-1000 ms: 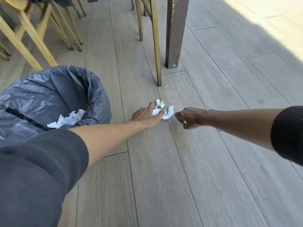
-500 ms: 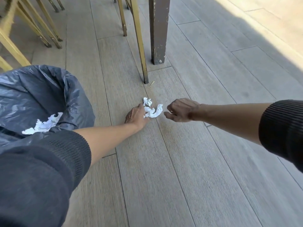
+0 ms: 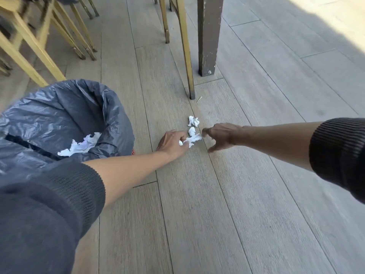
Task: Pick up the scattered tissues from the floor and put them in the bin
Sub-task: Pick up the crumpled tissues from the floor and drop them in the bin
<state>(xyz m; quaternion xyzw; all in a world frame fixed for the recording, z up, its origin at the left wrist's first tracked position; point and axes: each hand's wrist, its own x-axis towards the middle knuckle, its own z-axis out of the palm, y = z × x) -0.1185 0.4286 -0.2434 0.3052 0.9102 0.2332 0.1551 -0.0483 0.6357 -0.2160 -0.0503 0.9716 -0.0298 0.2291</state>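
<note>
Two crumpled white tissues lie on the wooden floor. My left hand [image 3: 172,141] pinches the nearer tissue [image 3: 192,137] between thumb and fingers. A smaller tissue [image 3: 193,121] sits just beyond it, untouched. My right hand [image 3: 221,136] hovers right beside the nearer tissue, its fingers spread and curled downward, holding nothing. The bin [image 3: 110,107], lined with a dark grey bag, stands at the left with a crumpled tissue [image 3: 81,145] inside it.
A yellow chair leg [image 3: 187,56] and a dark brown table leg [image 3: 209,36] stand just beyond the tissues. More yellow chair legs [image 3: 39,46] crowd the upper left behind the bin. A small twig [image 3: 199,99] lies by the chair leg.
My right hand went from a closed fist to spread fingers and came closer to the tissue. My left hand keeps its grip on the nearer tissue.
</note>
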